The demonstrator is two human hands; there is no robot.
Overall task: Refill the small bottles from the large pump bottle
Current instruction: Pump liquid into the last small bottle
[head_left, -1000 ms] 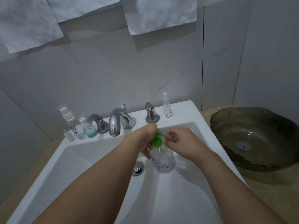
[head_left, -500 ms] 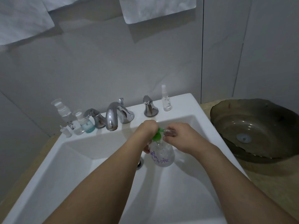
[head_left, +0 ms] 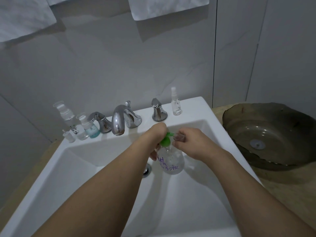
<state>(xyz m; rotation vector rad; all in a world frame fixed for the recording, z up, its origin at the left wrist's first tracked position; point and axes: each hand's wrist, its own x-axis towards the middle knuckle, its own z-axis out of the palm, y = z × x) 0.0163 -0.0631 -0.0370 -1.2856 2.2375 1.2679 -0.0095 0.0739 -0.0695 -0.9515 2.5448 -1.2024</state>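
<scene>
The large clear pump bottle (head_left: 171, 160), with purple writing and a green pump head (head_left: 165, 140), stands in the white sink (head_left: 82, 161). My left hand (head_left: 156, 135) is closed over the pump head from the left. My right hand (head_left: 191, 144) grips a small clear bottle (head_left: 178, 136) and holds its mouth against the pump's nozzle. Three other small bottles stand on the sink ledge at the left: a tall pump one (head_left: 67, 117), a short one with blue liquid (head_left: 90, 129), and a tiny one (head_left: 69, 136). A slim spray bottle (head_left: 176, 103) stands at the back right.
A chrome tap (head_left: 119, 121) with two handles (head_left: 100, 121) (head_left: 158, 110) sits behind my hands. The drain (head_left: 147, 170) lies left of the pump bottle. A dark glass basin (head_left: 271, 135) rests on the counter at the right. White towels (head_left: 167, 6) hang on the wall above.
The camera has tipped up slightly, so the sink and hands sit a little lower in the view. Both hands keep their hold at the pump head and small bottle.
</scene>
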